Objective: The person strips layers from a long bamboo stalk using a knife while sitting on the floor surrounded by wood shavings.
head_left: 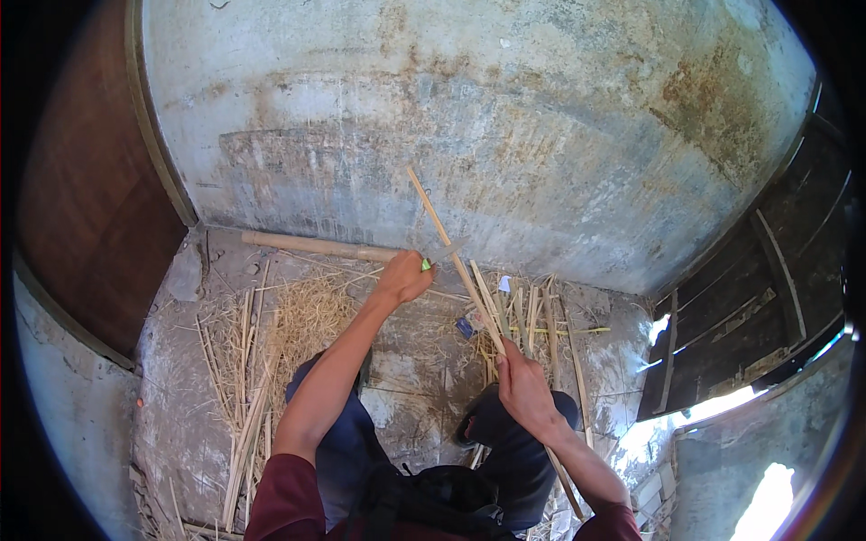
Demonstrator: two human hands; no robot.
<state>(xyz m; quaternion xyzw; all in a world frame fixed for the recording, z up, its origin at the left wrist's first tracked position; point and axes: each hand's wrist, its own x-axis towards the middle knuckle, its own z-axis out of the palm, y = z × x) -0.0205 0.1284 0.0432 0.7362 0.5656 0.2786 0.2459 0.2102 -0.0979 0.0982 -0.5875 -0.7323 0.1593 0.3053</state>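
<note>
My left hand [404, 278] is closed round the green handle of a knife [445, 252], whose blade points right and meets a long bamboo strip [471, 290]. Whether the edge bites into the strip cannot be made out. Lower down, my right hand [526, 393] grips that same strip, thumb along it. The strip slants up and to the left from this hand, its far end raised in front of the wall. Below the hand it seems to continue past my right knee.
Bamboo strips [244, 415] and a heap of pale shavings [311, 311] lie at left. More strips [552, 325] lie at right. A bamboo pole [311, 245] rests along the stained wall [433, 126]. A brown door [95, 180] stands left, dark boards [749, 307] right.
</note>
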